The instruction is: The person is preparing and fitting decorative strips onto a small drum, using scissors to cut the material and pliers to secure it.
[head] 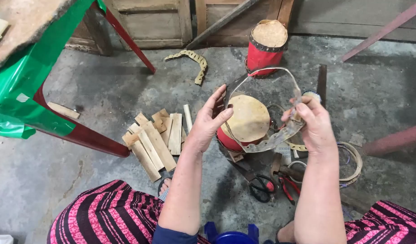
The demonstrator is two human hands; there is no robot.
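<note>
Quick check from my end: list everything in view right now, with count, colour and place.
hide ring: 1, grey, held in both hands
small drum: 1, red with tan skin, on floor under the ring
second drum: 1, red with tan top, farther back
wooden slats: a pile, pale, floor left
curved strip: 1, tan, floor near door
scissors: 1, black, floor
pliers: 1, red-handled, beside scissors
left hand: fingers on ring's left side
right hand: gripping ring's right side

1 head view, looking steeply down, close over floor (81, 190)
</note>
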